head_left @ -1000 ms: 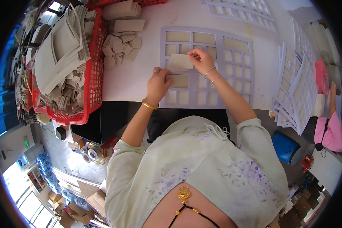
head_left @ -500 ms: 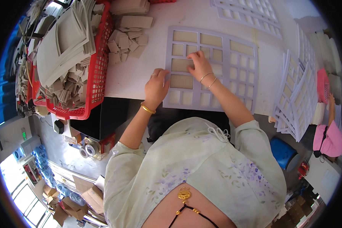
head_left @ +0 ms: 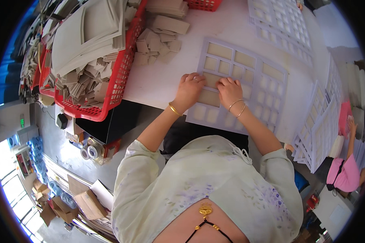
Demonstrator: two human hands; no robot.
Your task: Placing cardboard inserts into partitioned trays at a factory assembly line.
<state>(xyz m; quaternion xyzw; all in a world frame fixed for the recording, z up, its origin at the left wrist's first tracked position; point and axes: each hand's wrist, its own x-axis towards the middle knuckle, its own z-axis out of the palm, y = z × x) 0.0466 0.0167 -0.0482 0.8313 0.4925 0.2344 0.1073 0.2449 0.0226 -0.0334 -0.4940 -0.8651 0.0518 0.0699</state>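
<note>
A lavender lattice panel (head_left: 221, 42) lies flat on the white table, its rectangular compartments backed or filled with beige-grey pieces. Bent fingers of my left hand (head_left: 188, 92) rest over the panel's left side, closed together at the left end of a cardboard piece (head_left: 210, 79). Opposite it, my right hand (head_left: 230, 94) is closed, with its fingertips at the same piece's right end. Both hands sit close together, and their fingers partly cover that compartment. Just below it, another filled compartment (head_left: 209, 97) shows between my wrists.
Left stands a red basket (head_left: 119, 77) heaped with grey cardboard sheets and offcuts. Loose cardboard pieces (head_left: 158, 43) lie beside it. More lattice panels (head_left: 280, 24) are stacked at the far right, others (head_left: 318, 121) at the table's right edge. A person in pink (head_left: 346, 172) is at right.
My left hand has moved from the panel's left edge onto the panel. The right hand has come down beside it, fingers lower than before. The whole view has shifted.
</note>
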